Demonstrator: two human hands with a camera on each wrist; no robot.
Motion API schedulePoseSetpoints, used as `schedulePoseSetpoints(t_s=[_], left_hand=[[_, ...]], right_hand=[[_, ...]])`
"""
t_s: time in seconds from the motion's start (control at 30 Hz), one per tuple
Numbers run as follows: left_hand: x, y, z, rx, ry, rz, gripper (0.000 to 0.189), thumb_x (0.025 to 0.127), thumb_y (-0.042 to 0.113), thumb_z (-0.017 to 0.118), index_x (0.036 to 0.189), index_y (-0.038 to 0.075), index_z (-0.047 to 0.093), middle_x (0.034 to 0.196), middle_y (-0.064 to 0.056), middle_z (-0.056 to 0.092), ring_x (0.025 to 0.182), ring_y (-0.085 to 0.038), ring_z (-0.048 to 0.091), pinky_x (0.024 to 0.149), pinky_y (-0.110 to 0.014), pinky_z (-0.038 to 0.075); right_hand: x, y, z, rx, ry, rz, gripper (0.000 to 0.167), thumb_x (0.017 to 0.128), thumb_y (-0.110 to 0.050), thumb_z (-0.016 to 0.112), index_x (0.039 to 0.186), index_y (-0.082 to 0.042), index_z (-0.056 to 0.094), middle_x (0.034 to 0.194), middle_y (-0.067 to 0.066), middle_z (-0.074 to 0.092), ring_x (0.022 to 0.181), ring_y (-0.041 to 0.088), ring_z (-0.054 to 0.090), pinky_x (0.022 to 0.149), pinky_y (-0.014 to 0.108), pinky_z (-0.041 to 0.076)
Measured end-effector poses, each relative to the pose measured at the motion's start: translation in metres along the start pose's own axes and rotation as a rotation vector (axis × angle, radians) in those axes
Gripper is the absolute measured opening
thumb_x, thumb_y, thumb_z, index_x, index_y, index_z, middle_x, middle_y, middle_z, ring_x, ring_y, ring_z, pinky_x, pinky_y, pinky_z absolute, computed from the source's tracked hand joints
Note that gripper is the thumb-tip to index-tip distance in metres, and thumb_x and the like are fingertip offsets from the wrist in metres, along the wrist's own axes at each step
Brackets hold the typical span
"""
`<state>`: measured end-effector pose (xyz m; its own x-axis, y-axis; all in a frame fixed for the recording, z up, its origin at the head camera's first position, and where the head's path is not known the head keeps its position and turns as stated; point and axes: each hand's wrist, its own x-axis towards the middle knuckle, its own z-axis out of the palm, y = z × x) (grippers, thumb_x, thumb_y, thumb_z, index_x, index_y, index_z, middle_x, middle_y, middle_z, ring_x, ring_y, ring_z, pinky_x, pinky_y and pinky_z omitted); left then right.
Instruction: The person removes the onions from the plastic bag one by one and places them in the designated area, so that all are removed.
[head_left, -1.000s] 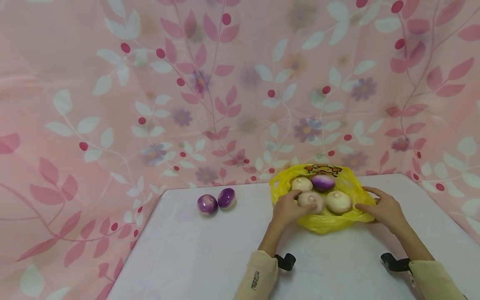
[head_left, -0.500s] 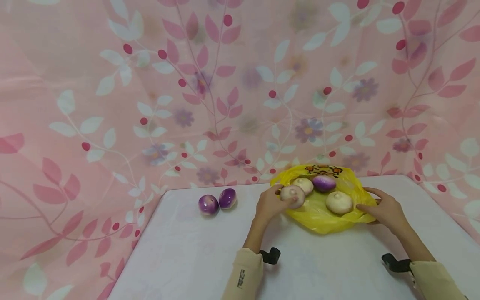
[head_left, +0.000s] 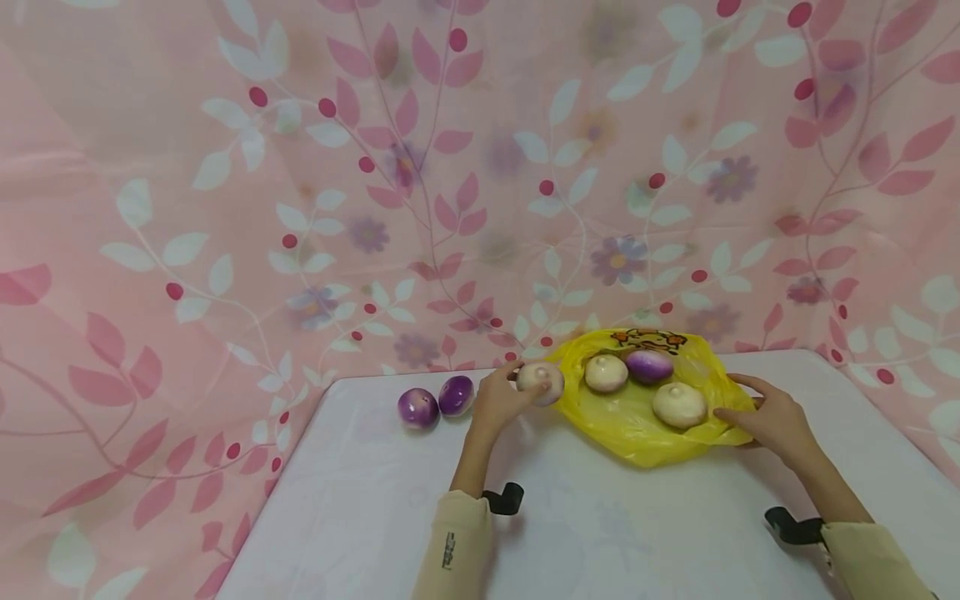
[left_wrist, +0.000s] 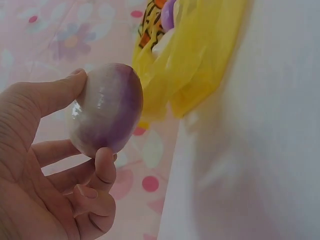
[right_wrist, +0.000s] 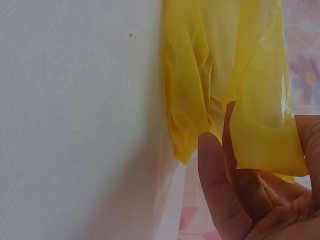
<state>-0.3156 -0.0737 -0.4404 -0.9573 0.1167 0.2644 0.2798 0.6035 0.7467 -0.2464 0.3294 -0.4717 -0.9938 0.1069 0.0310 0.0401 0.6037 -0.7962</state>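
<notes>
My left hand (head_left: 493,407) holds a purple-and-white turnip (head_left: 542,383) between thumb and fingers, at the left edge of a yellow plastic bag (head_left: 611,429). The left wrist view shows this turnip (left_wrist: 106,110) side on, white toward the thumb side and purple on the other. My right hand (head_left: 772,421) pinches the bag's right edge, and the yellow plastic (right_wrist: 265,140) runs over its fingers in the right wrist view. In the spread bag lie a pale turnip (head_left: 606,374), a purple one (head_left: 649,367) and another pale one (head_left: 679,406).
Two purple turnips (head_left: 418,409) sit side by side at the back left of the white table (head_left: 360,508), to the left of my left hand. A pink floral cloth (head_left: 465,208) hangs behind the table's back edge.
My left hand has lifted the turnip out from among the others and carried it left, past the bag's edge. The right hand has stayed at the bag's right side.
</notes>
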Motion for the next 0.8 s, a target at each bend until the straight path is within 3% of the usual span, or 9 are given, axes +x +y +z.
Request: schedulePoseSetpoints(t_s=[0.13,0.4,0.8], left_hand=[[0.001,-0.01,-0.015,0.012,0.04,0.002,0.064,0.081,0.051,0.076,0.126,0.007,0.066,0.11,-0.009,0.07,0.093,-0.025,0.064,0.075,-0.037,0.054],[0.001,-0.028,-0.043,0.031,0.117,-0.04,0.062,0.08,0.05,0.077,0.124,0.008,0.067,0.106,-0.01,0.07,0.096,-0.026,0.063,0.08,-0.042,0.052],[0.007,-0.05,-0.086,0.024,0.168,-0.068,0.063,0.08,0.049,0.078,0.126,0.007,0.066,0.108,-0.015,0.069,0.099,-0.029,0.062,0.081,-0.048,0.051]], right_hand=[[0.0,0.001,-0.001,0.002,0.004,-0.005,0.084,0.09,-0.04,0.072,0.148,0.005,0.032,0.125,0.046,0.046,0.074,0.024,0.067,0.057,0.038,0.058],[0.0,0.001,-0.002,0.0,0.0,-0.014,0.083,0.09,-0.038,0.072,0.147,0.006,0.032,0.12,0.046,0.048,0.072,0.025,0.067,0.057,0.038,0.058],[0.0,0.003,-0.002,0.002,-0.011,-0.001,0.083,0.09,-0.037,0.072,0.148,0.006,0.031,0.125,0.047,0.045,0.074,0.025,0.067,0.057,0.038,0.058]])
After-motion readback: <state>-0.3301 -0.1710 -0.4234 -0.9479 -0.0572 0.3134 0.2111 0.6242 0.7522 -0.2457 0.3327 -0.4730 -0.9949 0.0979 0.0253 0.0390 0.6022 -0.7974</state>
